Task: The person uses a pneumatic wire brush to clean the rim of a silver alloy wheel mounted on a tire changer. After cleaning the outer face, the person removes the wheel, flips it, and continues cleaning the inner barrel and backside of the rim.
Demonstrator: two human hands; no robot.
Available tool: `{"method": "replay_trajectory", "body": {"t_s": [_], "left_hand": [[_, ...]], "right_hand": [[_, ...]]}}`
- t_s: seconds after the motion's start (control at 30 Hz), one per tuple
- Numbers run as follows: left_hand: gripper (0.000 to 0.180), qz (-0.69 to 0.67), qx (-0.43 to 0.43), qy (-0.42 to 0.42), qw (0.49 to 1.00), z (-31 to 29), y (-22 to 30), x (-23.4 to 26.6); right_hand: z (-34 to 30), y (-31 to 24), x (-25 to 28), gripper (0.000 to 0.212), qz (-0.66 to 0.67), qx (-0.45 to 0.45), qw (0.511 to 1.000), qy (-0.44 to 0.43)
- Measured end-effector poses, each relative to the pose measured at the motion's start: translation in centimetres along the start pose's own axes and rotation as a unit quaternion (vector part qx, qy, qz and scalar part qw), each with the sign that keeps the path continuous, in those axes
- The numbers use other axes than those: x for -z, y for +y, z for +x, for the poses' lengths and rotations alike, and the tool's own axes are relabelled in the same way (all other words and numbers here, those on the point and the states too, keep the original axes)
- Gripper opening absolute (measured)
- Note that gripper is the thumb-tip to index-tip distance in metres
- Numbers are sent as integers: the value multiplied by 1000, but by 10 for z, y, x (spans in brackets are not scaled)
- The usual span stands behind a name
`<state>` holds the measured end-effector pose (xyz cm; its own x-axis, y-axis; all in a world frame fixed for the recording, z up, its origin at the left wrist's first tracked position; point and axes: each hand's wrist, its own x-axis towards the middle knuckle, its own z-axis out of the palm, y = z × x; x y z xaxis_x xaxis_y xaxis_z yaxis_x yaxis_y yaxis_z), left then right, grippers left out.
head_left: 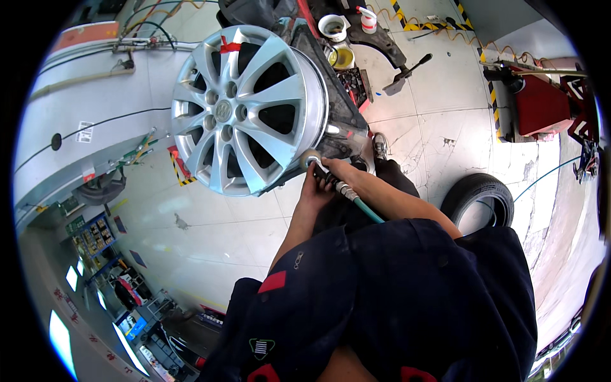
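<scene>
both hands are closed on one tool: the left hand (316, 187) wraps the grip of a hose-fed air tool (329, 179), and the right hand (337, 169) grasps it close behind its round pad (310, 157). the pad lies at the near right edge of a silver multi-spoke wheel (223, 112); whether it presses on the metal or sits just beside it cannot be told.

progress: the wheel, bare of any tyre, lies far left of the hands on a dark machine (349, 116); a tyre (482, 184) lies apart on the floor, to the right. work at the edge appears under way; how much is finished cannot be judged, since hands and tool hide part of the rim there. a red strip (230, 46) crosses a far spoke.

surroundings: to the far right of the wheel stand a white tub (331, 27), a yellow tub (344, 58) and a spray bottle (367, 21). a red cabinet (540, 105) stands farther right. the machine's body, close along the wheel's right side, may crowd the tool; the teal hose (367, 209), trailing back between the forearms, could snag.
</scene>
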<state>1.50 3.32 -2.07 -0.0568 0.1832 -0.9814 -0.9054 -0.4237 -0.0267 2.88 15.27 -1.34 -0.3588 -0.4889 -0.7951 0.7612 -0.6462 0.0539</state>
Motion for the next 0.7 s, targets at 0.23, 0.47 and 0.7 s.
{"method": "replay_trajectory", "body": {"t_s": [0.23,0.47,0.7], "left_hand": [[22,-24,-9,-86,996,4,4,-12],[30,27,-89,-87,992,-3,15,44],[23,-11,-218,-126,968,-4,0,30]], "right_hand": [[9,-9,-6,32,265,-67,961,-36],[33,41,-43,21,275,-19,959,62],[16,22,-46,24,376,-16,921,100]]}}
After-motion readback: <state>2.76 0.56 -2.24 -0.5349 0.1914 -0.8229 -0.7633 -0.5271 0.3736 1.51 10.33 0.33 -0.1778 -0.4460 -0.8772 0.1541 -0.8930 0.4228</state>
